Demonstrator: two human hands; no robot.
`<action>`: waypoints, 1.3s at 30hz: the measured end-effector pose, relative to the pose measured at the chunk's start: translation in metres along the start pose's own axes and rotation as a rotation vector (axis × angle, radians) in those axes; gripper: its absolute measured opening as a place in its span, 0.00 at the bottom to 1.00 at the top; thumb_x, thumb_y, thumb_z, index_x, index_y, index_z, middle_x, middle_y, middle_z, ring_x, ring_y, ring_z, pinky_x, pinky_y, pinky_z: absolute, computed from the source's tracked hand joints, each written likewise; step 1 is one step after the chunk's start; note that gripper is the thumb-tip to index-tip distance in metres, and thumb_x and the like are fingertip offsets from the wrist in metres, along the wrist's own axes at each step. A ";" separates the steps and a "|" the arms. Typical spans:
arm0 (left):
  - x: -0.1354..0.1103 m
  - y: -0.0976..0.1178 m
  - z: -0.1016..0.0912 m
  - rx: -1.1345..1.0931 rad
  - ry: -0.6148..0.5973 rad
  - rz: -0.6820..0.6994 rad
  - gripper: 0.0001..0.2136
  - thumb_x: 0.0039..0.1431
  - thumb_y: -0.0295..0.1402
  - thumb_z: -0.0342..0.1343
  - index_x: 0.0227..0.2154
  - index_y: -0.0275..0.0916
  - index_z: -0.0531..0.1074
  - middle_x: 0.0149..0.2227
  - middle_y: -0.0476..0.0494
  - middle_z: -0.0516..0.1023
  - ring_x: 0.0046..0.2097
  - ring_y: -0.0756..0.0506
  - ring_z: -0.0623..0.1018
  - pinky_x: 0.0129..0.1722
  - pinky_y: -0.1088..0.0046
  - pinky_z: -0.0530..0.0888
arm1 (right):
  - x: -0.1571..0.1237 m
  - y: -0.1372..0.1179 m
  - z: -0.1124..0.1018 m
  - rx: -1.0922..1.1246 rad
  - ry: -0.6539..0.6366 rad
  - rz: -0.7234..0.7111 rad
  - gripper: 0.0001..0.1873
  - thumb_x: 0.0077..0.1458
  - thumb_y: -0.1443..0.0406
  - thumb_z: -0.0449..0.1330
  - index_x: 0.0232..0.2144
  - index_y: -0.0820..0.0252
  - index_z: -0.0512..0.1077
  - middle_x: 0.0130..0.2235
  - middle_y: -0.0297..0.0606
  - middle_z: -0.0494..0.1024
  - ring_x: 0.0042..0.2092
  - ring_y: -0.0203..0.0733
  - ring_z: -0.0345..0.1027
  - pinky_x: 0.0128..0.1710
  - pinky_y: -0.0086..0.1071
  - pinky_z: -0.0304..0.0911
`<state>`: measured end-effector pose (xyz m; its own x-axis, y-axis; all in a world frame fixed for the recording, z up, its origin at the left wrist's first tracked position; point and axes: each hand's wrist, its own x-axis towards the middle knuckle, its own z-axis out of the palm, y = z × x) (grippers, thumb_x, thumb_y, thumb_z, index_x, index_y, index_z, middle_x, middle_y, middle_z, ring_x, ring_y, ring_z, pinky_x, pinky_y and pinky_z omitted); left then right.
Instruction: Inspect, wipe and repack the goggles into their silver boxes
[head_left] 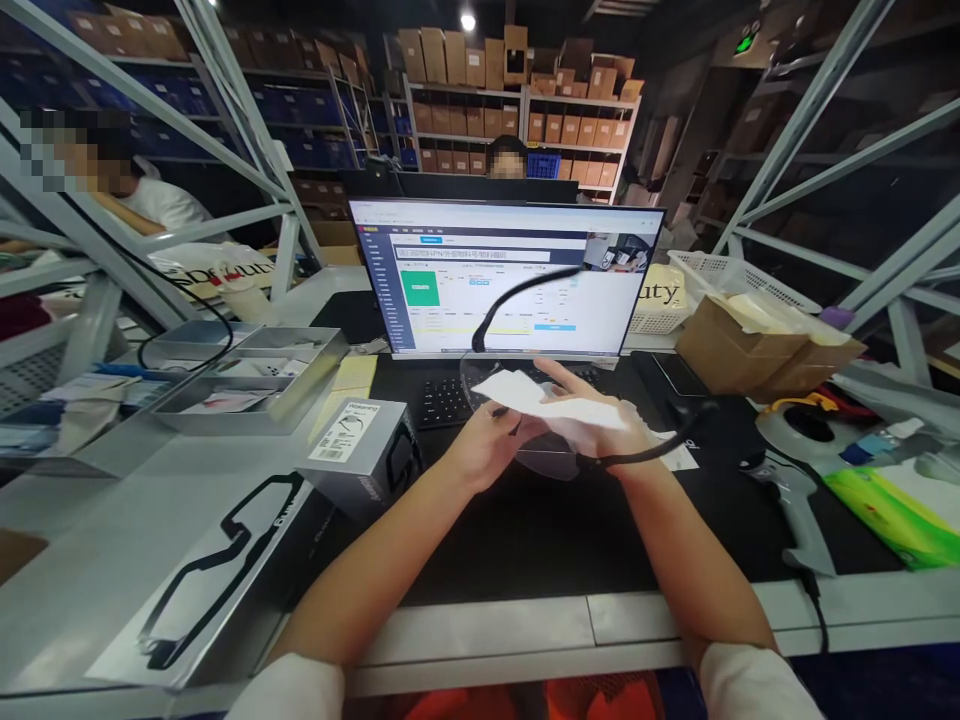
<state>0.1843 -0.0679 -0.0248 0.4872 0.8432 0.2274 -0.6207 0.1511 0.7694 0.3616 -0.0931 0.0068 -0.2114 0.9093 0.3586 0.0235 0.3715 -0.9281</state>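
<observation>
Eyeglasses with clear lenses and black temples (660, 450) are held in front of the monitor, one temple pointing up across the screen. My left hand (491, 445) is closed on the frame near its middle. A crumpled white tissue (555, 400) lies over the glasses between both hands. My right hand (600, 425) is closed around the tissue at a lens, its index finger stretched out; the tissue partly hides its other fingers. Left of my hands stands a grey box (360, 450) with a white label. Nearer lies a box lid (217, 580) printed with a black glasses outline.
Behind my hands are a keyboard (442, 402) and a lit monitor (480, 290). A barcode scanner (795, 510), green tissue pack (892, 510) and cardboard box (750, 345) sit right. Grey trays (247, 400) stand left. Metal struts flank the desk; two people are beyond.
</observation>
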 end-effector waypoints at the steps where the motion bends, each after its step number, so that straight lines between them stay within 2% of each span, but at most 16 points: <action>1: 0.001 0.001 0.001 -0.025 0.018 -0.030 0.22 0.47 0.43 0.72 0.44 0.39 0.80 0.46 0.40 0.83 0.49 0.39 0.80 0.50 0.61 0.75 | 0.001 0.001 0.001 -0.061 -0.017 -0.033 0.36 0.53 0.39 0.62 0.60 0.43 0.70 0.63 0.31 0.69 0.69 0.56 0.52 0.69 0.51 0.48; 4: 0.002 0.003 0.002 -0.058 0.089 -0.058 0.21 0.49 0.37 0.71 0.46 0.40 0.79 0.47 0.43 0.82 0.49 0.41 0.80 0.49 0.66 0.76 | 0.002 0.003 0.003 -0.162 -0.081 -0.090 0.35 0.58 0.40 0.57 0.63 0.43 0.67 0.69 0.26 0.58 0.73 0.53 0.35 0.72 0.49 0.37; 6: 0.003 0.005 0.002 -0.073 0.114 -0.056 0.21 0.49 0.37 0.71 0.47 0.40 0.78 0.47 0.43 0.82 0.48 0.42 0.80 0.49 0.66 0.76 | 0.002 0.004 0.005 -0.151 -0.117 -0.092 0.35 0.59 0.39 0.55 0.63 0.44 0.67 0.70 0.26 0.56 0.74 0.53 0.33 0.72 0.49 0.37; 9: 0.004 0.007 0.001 -0.089 0.132 -0.056 0.21 0.48 0.37 0.71 0.45 0.39 0.79 0.46 0.44 0.83 0.48 0.41 0.81 0.50 0.65 0.76 | 0.002 0.005 0.011 -0.058 -0.140 -0.085 0.34 0.58 0.38 0.54 0.59 0.45 0.71 0.69 0.29 0.57 0.74 0.53 0.32 0.71 0.50 0.39; 13: 0.005 0.010 0.003 -0.080 0.097 -0.052 0.15 0.52 0.41 0.68 0.41 0.41 0.81 0.47 0.44 0.83 0.50 0.38 0.80 0.51 0.63 0.77 | 0.001 0.003 0.018 0.049 -0.078 -0.071 0.31 0.55 0.38 0.57 0.51 0.47 0.78 0.64 0.33 0.68 0.73 0.52 0.37 0.72 0.49 0.34; 15: 0.005 0.012 0.003 -0.071 0.106 -0.054 0.16 0.52 0.44 0.68 0.40 0.40 0.81 0.47 0.43 0.83 0.50 0.38 0.80 0.51 0.62 0.76 | 0.000 0.000 0.017 0.134 -0.059 -0.019 0.31 0.52 0.40 0.62 0.50 0.49 0.78 0.61 0.36 0.72 0.72 0.52 0.42 0.72 0.48 0.34; 17: 0.004 0.013 0.003 -0.065 0.122 -0.047 0.19 0.49 0.46 0.69 0.40 0.39 0.80 0.44 0.43 0.83 0.47 0.39 0.81 0.49 0.63 0.77 | 0.000 -0.003 0.011 0.262 -0.085 0.096 0.31 0.49 0.43 0.65 0.50 0.52 0.78 0.58 0.39 0.75 0.70 0.54 0.48 0.70 0.49 0.41; 19: 0.003 0.013 0.001 -0.061 0.135 -0.023 0.20 0.46 0.45 0.72 0.39 0.39 0.79 0.38 0.44 0.83 0.41 0.43 0.82 0.46 0.65 0.77 | 0.001 -0.005 0.001 0.411 -0.089 0.232 0.30 0.47 0.48 0.66 0.48 0.58 0.79 0.54 0.44 0.77 0.66 0.58 0.59 0.66 0.49 0.53; 20: 0.003 0.014 0.000 -0.061 0.136 0.000 0.20 0.45 0.44 0.73 0.39 0.39 0.79 0.35 0.46 0.83 0.39 0.45 0.81 0.46 0.66 0.77 | 0.002 -0.005 -0.004 0.479 -0.061 0.287 0.29 0.46 0.50 0.66 0.47 0.61 0.79 0.52 0.46 0.79 0.62 0.59 0.64 0.63 0.50 0.59; 22: 0.002 0.013 -0.002 -0.052 0.119 0.062 0.20 0.45 0.43 0.73 0.39 0.40 0.78 0.33 0.47 0.82 0.39 0.47 0.81 0.47 0.67 0.76 | 0.006 -0.005 -0.017 0.587 0.086 0.324 0.25 0.46 0.53 0.64 0.42 0.65 0.79 0.47 0.49 0.81 0.54 0.60 0.72 0.57 0.51 0.67; 25: -0.001 0.013 -0.002 0.014 0.074 0.175 0.19 0.46 0.43 0.73 0.39 0.41 0.78 0.35 0.46 0.82 0.41 0.47 0.80 0.50 0.66 0.75 | 0.015 -0.003 -0.037 0.696 0.355 0.242 0.12 0.50 0.59 0.62 0.35 0.60 0.77 0.36 0.43 0.82 0.46 0.53 0.77 0.52 0.48 0.72; 27: -0.003 0.012 -0.002 0.088 0.064 0.235 0.20 0.44 0.43 0.73 0.39 0.41 0.78 0.36 0.45 0.82 0.41 0.47 0.80 0.50 0.66 0.74 | 0.020 -0.001 -0.050 0.749 0.471 0.144 0.07 0.53 0.61 0.60 0.34 0.58 0.75 0.32 0.37 0.80 0.43 0.48 0.77 0.53 0.47 0.72; 32: -0.009 0.007 0.000 0.225 0.029 0.292 0.22 0.45 0.46 0.72 0.42 0.42 0.78 0.40 0.43 0.82 0.45 0.43 0.80 0.53 0.62 0.73 | 0.023 0.005 -0.065 0.788 0.594 -0.042 0.10 0.60 0.61 0.55 0.37 0.57 0.74 0.37 0.37 0.80 0.45 0.45 0.76 0.53 0.45 0.72; 35: -0.012 0.004 0.001 0.271 0.017 0.313 0.21 0.47 0.45 0.71 0.42 0.42 0.77 0.40 0.42 0.82 0.46 0.43 0.80 0.54 0.61 0.73 | 0.021 0.008 -0.059 0.757 0.648 -0.077 0.12 0.62 0.59 0.54 0.39 0.57 0.74 0.41 0.38 0.80 0.49 0.46 0.75 0.54 0.44 0.72; 39: -0.013 0.001 0.000 0.332 0.044 0.341 0.19 0.48 0.45 0.71 0.39 0.40 0.78 0.39 0.41 0.81 0.44 0.43 0.80 0.52 0.62 0.75 | 0.020 0.010 -0.046 0.694 0.676 -0.082 0.12 0.62 0.57 0.55 0.36 0.56 0.74 0.41 0.37 0.80 0.51 0.44 0.74 0.56 0.41 0.70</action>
<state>0.1773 -0.0785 -0.0271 0.2591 0.8382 0.4800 -0.5069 -0.3050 0.8062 0.4026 -0.0625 0.0089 0.4242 0.8821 0.2051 -0.5934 0.4418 -0.6728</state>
